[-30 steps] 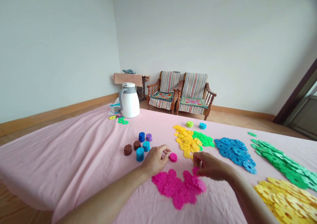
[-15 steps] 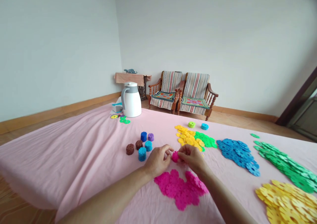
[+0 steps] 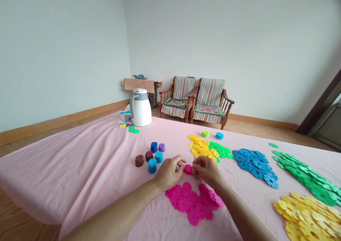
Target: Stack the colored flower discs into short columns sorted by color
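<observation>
A short stack of magenta flower-shaped plastic discs (image 3: 188,169) lies flat on the pink cloth between my hands. My left hand (image 3: 170,171) rests at its left, fingers curled, with a gap between thumb and forefinger and nothing held. Close at the stack's right edge is my right hand (image 3: 207,170), its bent thumb and forefinger slightly apart; no disc shows in them. Nearer me spreads a loose pile of magenta discs (image 3: 194,203). Left of my left hand stand stacked discs: light blue (image 3: 152,165), brown (image 3: 139,160), dark blue (image 3: 154,147) and purple (image 3: 162,147).
Beyond my hands lie yellow discs (image 3: 203,149) and green discs (image 3: 220,150). Piles of blue (image 3: 254,164), dark green (image 3: 303,177) and yellow discs (image 3: 309,216) spread at right. A white jug (image 3: 141,109) stands at the far left; two wooden armchairs (image 3: 209,97) are behind.
My right hand has drawn slightly away from the magenta disc it was pinching. The magenta disc, tilted up before, now lies level on the stack. My left hand has hardly moved.
</observation>
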Motion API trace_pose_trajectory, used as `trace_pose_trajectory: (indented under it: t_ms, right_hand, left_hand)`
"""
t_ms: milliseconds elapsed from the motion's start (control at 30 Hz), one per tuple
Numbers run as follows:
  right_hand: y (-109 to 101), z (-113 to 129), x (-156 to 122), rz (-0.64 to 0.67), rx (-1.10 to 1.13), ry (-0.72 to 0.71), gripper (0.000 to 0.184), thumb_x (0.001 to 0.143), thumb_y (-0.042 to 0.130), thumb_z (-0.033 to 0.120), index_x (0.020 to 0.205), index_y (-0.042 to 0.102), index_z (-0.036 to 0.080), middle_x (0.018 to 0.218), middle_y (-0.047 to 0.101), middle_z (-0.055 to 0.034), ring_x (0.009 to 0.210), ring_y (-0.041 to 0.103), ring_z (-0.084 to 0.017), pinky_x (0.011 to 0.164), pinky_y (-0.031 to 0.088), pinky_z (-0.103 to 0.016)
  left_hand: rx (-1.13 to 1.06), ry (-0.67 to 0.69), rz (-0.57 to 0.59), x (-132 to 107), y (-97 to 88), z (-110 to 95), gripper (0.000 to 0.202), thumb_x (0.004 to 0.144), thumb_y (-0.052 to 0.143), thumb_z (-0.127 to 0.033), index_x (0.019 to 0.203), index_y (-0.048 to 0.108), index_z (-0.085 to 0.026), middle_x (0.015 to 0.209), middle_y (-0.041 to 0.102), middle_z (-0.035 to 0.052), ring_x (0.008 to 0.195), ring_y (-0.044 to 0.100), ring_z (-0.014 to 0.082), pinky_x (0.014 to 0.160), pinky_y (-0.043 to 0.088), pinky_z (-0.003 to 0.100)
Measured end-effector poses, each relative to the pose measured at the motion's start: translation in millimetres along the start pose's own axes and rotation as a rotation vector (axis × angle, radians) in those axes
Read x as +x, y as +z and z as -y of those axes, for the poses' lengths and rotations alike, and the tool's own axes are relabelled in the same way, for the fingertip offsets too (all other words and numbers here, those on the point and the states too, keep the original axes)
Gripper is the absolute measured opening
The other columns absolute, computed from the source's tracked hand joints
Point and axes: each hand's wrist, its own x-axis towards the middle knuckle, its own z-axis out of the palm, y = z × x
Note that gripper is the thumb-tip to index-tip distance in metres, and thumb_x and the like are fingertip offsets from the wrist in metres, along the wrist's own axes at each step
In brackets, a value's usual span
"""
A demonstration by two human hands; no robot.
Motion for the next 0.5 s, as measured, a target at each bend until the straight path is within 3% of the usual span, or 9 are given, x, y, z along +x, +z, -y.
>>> trace_pose_trajectory:
  t_ms: [133,267,367,500]
  right_hand:
    - [-10.2,2.4,-5.2,-0.017,-0.171,-0.073,0.006,0.067,0.049,0.015,0.066,0.054,0.018,0.054,0.059,0.0016,0.05,0.057,-0.011,0.048,0.038,-0.021]
    - [-30.9,13.8,-21.1,0.204,-0.357,-0.129,0.005,0.063,0.053,0.015,0.064,0.058,0.017,0.059,0.059,0.0008,0.055,0.053,-0.01,0.049,0.036,-0.02]
    - [-43.4,19.0,-32.0,0.371,-0.433,-0.091,0.011,0.059,0.058,0.014,0.069,0.06,0.018,0.064,0.06,0.0009,0.059,0.053,-0.011,0.048,0.035,-0.019]
    - [-48.2,19.2,-36.2,0.405,-0.507,-0.073,0.015,0.056,0.061,0.014,0.069,0.058,0.018,0.066,0.059,0.0016,0.06,0.05,-0.011,0.049,0.034,-0.019]
  left_hand:
    - [0.02,0.007,-0.004,-0.1,-0.6,-1.8,0.023,0.078,0.046,-0.014,0.096,0.06,-0.017,0.075,0.064,0.0004,0.063,0.059,0.0109,0.056,0.042,0.019]
    - [0.023,-0.001,-0.003,0.3,-0.8,-1.2,0.021,0.08,0.045,-0.016,0.096,0.06,-0.017,0.074,0.064,0.0008,0.062,0.059,0.011,0.056,0.042,0.019]
    - [0.037,-0.027,-0.011,1.1,0.1,2.0,0.022,0.079,0.046,-0.017,0.096,0.059,-0.016,0.072,0.063,0.0004,0.059,0.058,0.0108,0.054,0.042,0.019]
    - [0.063,-0.045,-0.03,1.7,1.5,5.6,0.023,0.077,0.046,-0.016,0.096,0.06,-0.016,0.071,0.063,0.0002,0.058,0.058,0.0111,0.052,0.041,0.019]
